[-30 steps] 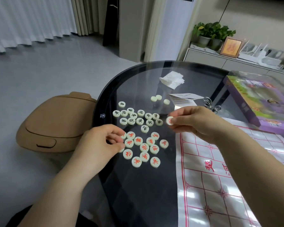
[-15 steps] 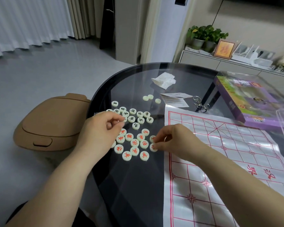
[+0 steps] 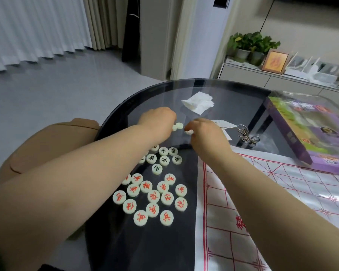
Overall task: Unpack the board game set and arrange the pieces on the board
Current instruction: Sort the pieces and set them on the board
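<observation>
Head view: both arms reach to the far part of the round glass counter (image 3: 141, 243). The left hand (image 3: 158, 120) curls down over two pale pieces (image 3: 178, 126); I cannot tell whether its grip holds them. Just right of it, the right hand (image 3: 206, 133) has its grip pinched on a pale piece (image 3: 188, 132). Nearer lie the black-marked pieces (image 3: 164, 159), then the red-marked pieces (image 3: 153, 196), all left of the board (image 3: 301, 192). A tissue (image 3: 198, 102), keys (image 3: 247, 134) and a purple box (image 3: 311, 141) sit farther off.
</observation>
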`<state>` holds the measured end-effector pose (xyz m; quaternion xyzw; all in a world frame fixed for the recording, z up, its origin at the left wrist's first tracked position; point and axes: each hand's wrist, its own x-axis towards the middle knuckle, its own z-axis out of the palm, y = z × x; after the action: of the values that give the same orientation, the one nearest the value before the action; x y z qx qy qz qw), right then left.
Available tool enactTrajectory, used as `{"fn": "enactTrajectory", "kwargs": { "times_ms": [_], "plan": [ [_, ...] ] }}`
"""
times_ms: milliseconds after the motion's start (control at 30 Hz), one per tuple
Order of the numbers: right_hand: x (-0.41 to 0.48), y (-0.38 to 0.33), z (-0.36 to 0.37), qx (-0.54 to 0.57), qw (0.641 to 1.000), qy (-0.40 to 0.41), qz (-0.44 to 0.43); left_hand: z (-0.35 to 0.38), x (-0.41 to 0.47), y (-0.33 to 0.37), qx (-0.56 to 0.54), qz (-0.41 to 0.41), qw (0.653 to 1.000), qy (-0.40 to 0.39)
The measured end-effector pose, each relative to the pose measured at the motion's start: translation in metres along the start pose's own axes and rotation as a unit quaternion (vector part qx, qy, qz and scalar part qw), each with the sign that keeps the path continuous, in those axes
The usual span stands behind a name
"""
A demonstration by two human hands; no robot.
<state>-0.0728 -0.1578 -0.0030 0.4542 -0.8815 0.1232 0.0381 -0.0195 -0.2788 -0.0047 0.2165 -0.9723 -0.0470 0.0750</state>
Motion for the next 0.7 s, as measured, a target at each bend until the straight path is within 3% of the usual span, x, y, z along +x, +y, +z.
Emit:
{"fn": "enactTrajectory", "kwargs": {
  "times_ms": [267,467,600,700],
  "plan": [
    [0.008,0.002,0.014,-0.108,0.993,-0.044,-0.030,0.012,0.006,-0.001,0.056,0.055,0.997,-0.011],
    [0.005,-0.002,0.009,-0.116,0.992,-0.046,-0.030,0.001,-0.004,0.009,0.160,0.068,0.985,-0.010],
    [0.013,0.000,-0.001,-0.070,0.993,-0.094,-0.011,-0.004,-0.008,0.004,0.119,0.066,0.991,-0.014],
    [0.015,-0.004,-0.005,-0.085,0.987,-0.135,-0.009,-0.008,-0.014,-0.006,0.010,0.044,0.999,-0.029]
  ]
}}
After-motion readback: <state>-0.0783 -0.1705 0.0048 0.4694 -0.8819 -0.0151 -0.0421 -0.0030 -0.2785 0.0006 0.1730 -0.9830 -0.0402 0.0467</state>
